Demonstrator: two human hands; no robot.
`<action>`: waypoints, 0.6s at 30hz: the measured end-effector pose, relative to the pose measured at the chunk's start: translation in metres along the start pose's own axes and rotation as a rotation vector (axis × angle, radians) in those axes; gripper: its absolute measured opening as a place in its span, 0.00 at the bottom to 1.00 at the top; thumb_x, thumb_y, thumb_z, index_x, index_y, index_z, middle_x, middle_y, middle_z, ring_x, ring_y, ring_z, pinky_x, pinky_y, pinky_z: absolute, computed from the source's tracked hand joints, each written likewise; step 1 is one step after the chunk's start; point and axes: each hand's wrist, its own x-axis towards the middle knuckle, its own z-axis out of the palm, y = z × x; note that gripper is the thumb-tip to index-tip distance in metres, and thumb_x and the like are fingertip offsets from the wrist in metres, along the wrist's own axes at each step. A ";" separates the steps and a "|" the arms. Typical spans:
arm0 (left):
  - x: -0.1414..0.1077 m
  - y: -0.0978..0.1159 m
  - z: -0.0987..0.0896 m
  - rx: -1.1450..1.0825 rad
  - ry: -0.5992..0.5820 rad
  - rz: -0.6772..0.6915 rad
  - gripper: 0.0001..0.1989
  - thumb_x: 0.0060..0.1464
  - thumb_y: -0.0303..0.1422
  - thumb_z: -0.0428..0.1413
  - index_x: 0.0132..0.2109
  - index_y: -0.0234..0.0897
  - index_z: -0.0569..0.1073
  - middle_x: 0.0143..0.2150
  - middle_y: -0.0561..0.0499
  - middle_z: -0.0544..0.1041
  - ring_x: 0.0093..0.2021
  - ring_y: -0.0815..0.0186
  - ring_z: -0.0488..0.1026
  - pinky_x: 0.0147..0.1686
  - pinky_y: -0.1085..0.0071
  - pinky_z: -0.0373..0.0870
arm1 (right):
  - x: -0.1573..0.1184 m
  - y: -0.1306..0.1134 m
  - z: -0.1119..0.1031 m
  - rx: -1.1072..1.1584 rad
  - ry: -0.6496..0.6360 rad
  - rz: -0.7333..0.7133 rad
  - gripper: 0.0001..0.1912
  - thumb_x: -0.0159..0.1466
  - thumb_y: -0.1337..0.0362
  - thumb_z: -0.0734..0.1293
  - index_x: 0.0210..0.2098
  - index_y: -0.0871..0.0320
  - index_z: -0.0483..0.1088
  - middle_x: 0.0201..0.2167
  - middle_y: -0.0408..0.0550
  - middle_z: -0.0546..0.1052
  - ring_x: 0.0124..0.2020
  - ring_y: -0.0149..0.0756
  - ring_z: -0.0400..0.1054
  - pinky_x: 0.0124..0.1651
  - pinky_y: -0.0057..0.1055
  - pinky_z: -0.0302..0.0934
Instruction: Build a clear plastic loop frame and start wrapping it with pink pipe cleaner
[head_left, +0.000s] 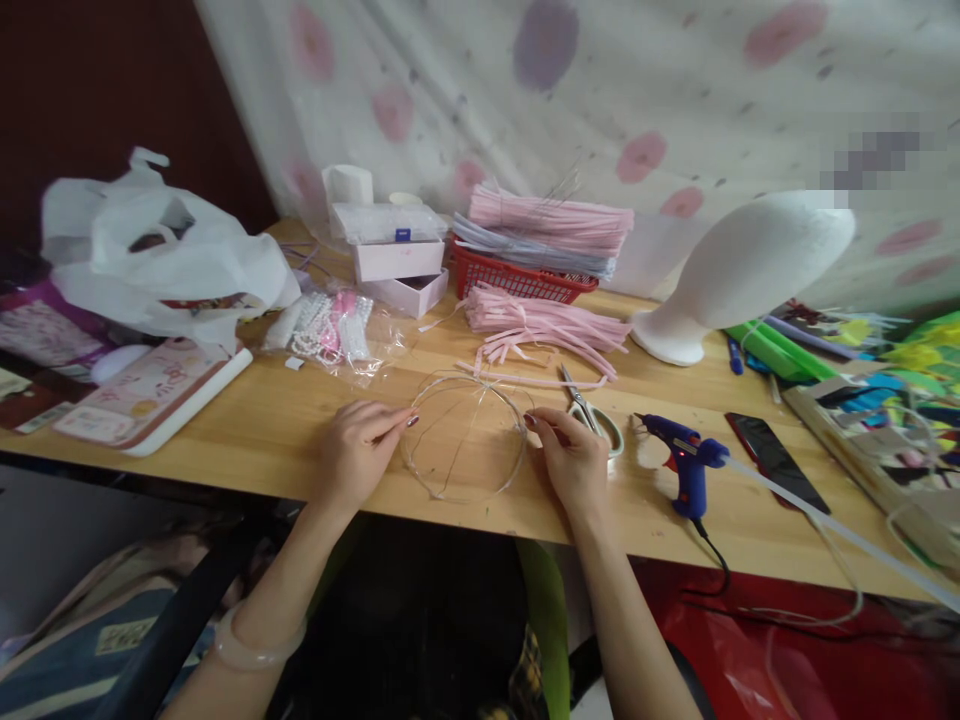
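Note:
A thin wire ring with a few finer wires crossing its middle is held up over the table's front edge. My left hand pinches its left side between thumb and forefinger. On the opposite side, the fingertips of my right hand are closed on the rim. Just behind my right hand lie scissors with pale handles. A bundle of pink fuzzy stems rests beyond the ring, and one bent pink stem lies in front of it.
A blue glue gun with a long glue stick lies right of my right hand, beside a phone. Behind are a white foam head, a red basket, white boxes and bagged beads. A plastic bag is at left.

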 end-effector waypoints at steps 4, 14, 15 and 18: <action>0.000 0.000 0.000 0.005 0.003 0.014 0.09 0.59 0.30 0.56 0.39 0.42 0.83 0.31 0.51 0.82 0.32 0.65 0.75 0.35 0.68 0.70 | 0.000 0.003 0.001 0.009 0.006 0.015 0.10 0.63 0.57 0.66 0.34 0.53 0.79 0.32 0.45 0.83 0.31 0.41 0.77 0.36 0.34 0.71; -0.003 -0.002 0.000 -0.012 0.004 0.062 0.09 0.59 0.28 0.57 0.41 0.40 0.82 0.32 0.51 0.82 0.32 0.66 0.75 0.34 0.69 0.69 | 0.000 0.005 0.000 0.000 0.016 -0.017 0.11 0.63 0.55 0.66 0.34 0.51 0.79 0.31 0.44 0.83 0.30 0.41 0.78 0.37 0.35 0.71; -0.003 -0.002 0.000 -0.011 0.005 0.067 0.09 0.59 0.27 0.57 0.41 0.40 0.82 0.32 0.51 0.82 0.32 0.66 0.75 0.34 0.69 0.69 | 0.000 0.004 0.001 0.003 0.017 -0.016 0.10 0.64 0.55 0.66 0.34 0.51 0.79 0.31 0.44 0.83 0.30 0.40 0.78 0.36 0.34 0.71; -0.003 -0.001 0.000 -0.005 0.010 0.068 0.09 0.59 0.27 0.56 0.41 0.40 0.82 0.31 0.52 0.81 0.32 0.67 0.75 0.34 0.70 0.69 | 0.000 0.004 0.001 0.005 0.023 -0.021 0.10 0.63 0.56 0.66 0.33 0.51 0.79 0.31 0.44 0.83 0.30 0.40 0.77 0.34 0.34 0.70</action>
